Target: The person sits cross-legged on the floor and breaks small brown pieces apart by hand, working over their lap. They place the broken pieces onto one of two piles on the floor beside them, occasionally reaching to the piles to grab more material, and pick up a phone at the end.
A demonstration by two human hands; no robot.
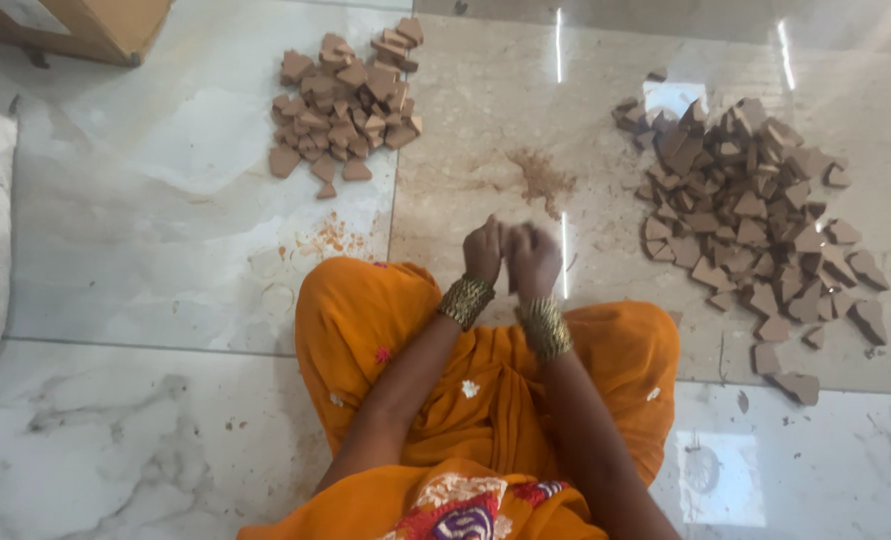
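Head view looks straight down at a person sitting on a pale stone floor (165,230), knees in orange cloth (485,390). Both hands meet just beyond the knees: the left hand (483,250) and the right hand (533,258) are curled into loose fists pressed side by side, each wrist ringed with gold bangles (465,300). Whatever they pinch between them is hidden by the fingers; I cannot tell if a clay piece is there.

Taking the hands as the landmark, the big spread-out pile of darker clay pieces (755,220) lies to their right and slightly farther out, so the right hand is nearer to it. The smaller, tighter pile of reddish clay pieces (345,100) sits farther out and to the left, well apart from both hands, nearer the left one. A patch of reddish dust (543,178) lies just beyond the hands, between the piles. A cardboard box (85,25) stands at the far left corner, beyond the small pile.
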